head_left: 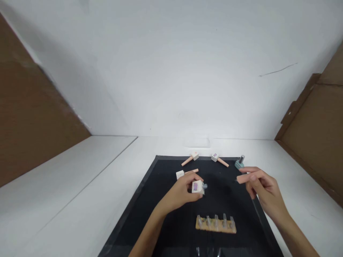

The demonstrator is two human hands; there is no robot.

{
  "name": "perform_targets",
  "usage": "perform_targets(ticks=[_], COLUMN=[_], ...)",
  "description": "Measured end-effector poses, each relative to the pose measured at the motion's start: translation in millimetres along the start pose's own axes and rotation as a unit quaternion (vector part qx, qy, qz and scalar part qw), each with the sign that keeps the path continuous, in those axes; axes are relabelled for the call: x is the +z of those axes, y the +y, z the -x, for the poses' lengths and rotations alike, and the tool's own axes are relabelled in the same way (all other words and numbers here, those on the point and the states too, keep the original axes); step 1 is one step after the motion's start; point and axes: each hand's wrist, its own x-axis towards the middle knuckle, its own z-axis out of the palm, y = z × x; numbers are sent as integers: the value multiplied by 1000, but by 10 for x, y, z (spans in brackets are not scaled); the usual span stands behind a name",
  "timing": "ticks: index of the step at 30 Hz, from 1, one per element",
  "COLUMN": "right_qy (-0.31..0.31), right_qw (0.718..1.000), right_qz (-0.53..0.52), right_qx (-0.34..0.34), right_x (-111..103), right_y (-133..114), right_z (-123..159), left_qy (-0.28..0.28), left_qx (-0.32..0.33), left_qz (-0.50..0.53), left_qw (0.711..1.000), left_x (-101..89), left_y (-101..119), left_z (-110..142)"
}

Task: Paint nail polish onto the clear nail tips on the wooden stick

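- Clamped in left grip [183,190]: uncapped white bottle [197,187].
- Clamped in right grip [264,187]: pink brush cap [243,178].
- Just beyond right grip: teal bottle [239,164].
- Nearer, between grips: tan strip [215,229].

Soft light is brightening the white wall [171,78]; its left side is shading grey; fine detail is blurring.

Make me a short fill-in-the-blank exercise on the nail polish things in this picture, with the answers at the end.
1. The left hand holds an uncapped nail polish bottle coloured ____.
2. The pink brush cap is held by the ____ hand.
3. The tan strip bears ____ clear nail tips.
4. Besides the held bottle, ____ capped white bottles lie in view.

Missing words: white; right; five; three.
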Motion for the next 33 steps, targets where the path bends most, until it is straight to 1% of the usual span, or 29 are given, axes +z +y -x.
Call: perform_targets(ticks=[2,4,6,8,10,15,18,24,28,33], right_qy=[32,56,74,54,37,-10,-37,-42,-55,-51], right_qw=[998,994,991,990,988,988,985,981,978,979], right_qz=[-36,-60,-48,-25,-18,-4,15,37,57,61], right_qx=[-30,-66,-96,-130,-147,-153,-165,-184,-194,-188], right_x=[168,317,426,484,497,447,430,433,430,432], right_y=[-26,-21,-3,15,31,49,31,31,50,51], right_z=[-11,29,90,146,185,212,197,172,171,178], left_qy=[2,1,-2,-2,-1,-1,-5,-22,-17,-30], left_qx=[10,12,13,19,21,15,11,4,-1,0], left_qz=[103,182,248,302,335,381,389,381,383,392], left_qw=[995,983,969,953,942,925,921,924,923,920], left_x=[-9,-13,-13,-7,7,66,97,136,150,161], left_y=[25,25,6,-24,-54,-112,-127,-128,-129,-138], left_z=[-1,-1,-2,-7,-17,-53,-69,-90,-98,-104])
